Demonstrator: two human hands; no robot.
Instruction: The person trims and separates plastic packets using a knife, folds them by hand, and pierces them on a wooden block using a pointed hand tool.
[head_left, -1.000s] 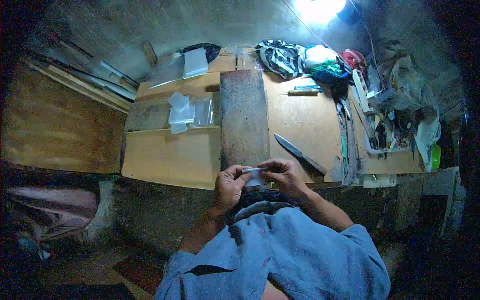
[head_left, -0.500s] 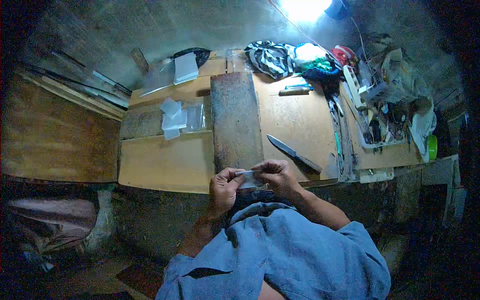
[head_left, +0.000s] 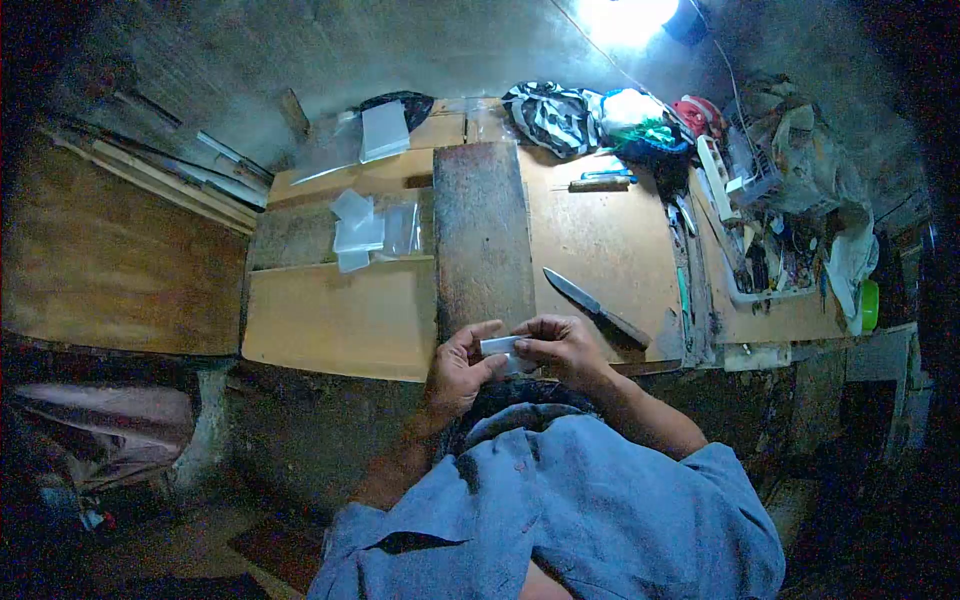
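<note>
A small whitish, folded-looking sheet [head_left: 499,346] is held at the bench's front edge, close to my body. My right hand [head_left: 562,350] pinches its right end between thumb and fingers. On the other side, my left hand [head_left: 462,370] has its thumb and forefinger spread around the sheet's left end, without a visible grip. The sheet's material is too small to make out. Just beyond my right hand lies a knife [head_left: 585,300], its blade pointing away and to the left. Under and ahead of the hands runs a dark worn board [head_left: 485,230].
Translucent white sheets [head_left: 358,235] lie on the bench left of the board, with a stack of pale sheets [head_left: 384,130] farther back. Wooden-handled tools [head_left: 600,186] rest at the back right. A white tray of tools [head_left: 765,293] and crumpled bags [head_left: 555,118] line the right and back.
My left thumb and forefinger have come apart from their pinch on the sheet's left end. My right hand keeps its hold. The view has shifted slightly.
</note>
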